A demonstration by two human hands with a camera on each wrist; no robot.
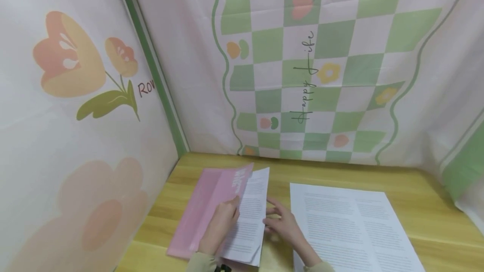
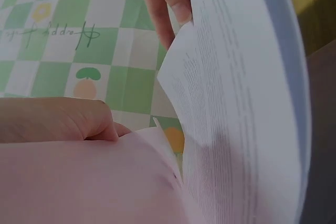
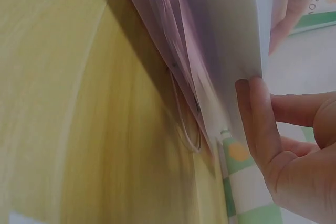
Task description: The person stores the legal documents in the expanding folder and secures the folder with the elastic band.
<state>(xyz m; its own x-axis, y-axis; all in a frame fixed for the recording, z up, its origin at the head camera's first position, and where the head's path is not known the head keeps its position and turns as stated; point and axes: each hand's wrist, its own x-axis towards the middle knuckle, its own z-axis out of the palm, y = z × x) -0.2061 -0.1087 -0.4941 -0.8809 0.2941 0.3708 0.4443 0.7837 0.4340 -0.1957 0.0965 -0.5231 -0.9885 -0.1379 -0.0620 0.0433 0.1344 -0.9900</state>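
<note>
On the table lies a pink translucent folder (image 1: 206,205) with white lettering, its cover lifted at the right. My left hand (image 1: 223,217) grips the cover's edge; in the left wrist view the fingers of that hand (image 2: 63,119) curl over the pink sheet. Printed papers (image 1: 251,213) show beside the cover, their right side raised. With thumb and fingers, my right hand (image 1: 281,223) pinches the right edge of these papers. The right wrist view shows the right hand (image 3: 294,156) on the paper edge, and pink layers (image 3: 168,30) behind the sheets.
Right of the folder, a large printed sheet (image 1: 348,226) lies flat on the wooden table (image 1: 423,205). A thin loop of cord (image 3: 184,135) hangs by the folder in the right wrist view. Patterned curtains (image 1: 264,74) stand behind and at the left.
</note>
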